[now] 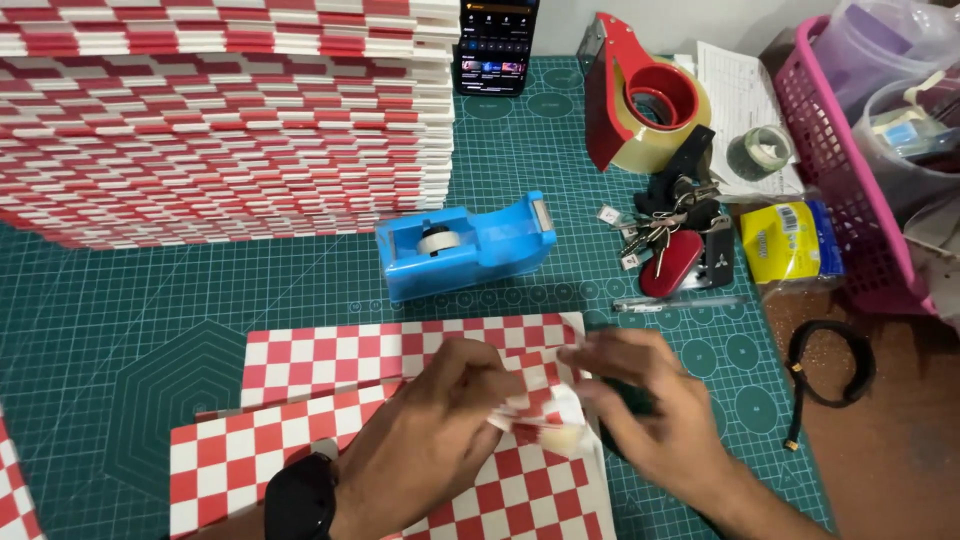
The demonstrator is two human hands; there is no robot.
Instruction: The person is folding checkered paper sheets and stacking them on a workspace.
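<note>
My left hand (pixel 430 425), with a black watch on the wrist, and my right hand (pixel 650 410) meet over a red-and-white checkered paper sheet (pixel 330 360) lying on the green cutting mat (pixel 120 340). Both hands pinch a folded corner of the checkered paper (pixel 535 405), which is lifted and blurred between the fingers. A blue tape dispenser (pixel 465 245) stands just beyond the sheet, apart from both hands.
A tall stack of folded red-and-white checkered pieces (pixel 220 120) fills the back left. At the back stand a phone (pixel 497 45) and a red packing-tape dispenser (pixel 640 95). Keys (pixel 670 235), a pen (pixel 680 302), a yellow packet (pixel 790 240), a pink basket (pixel 860 170) and a black strap (pixel 830 365) lie at right.
</note>
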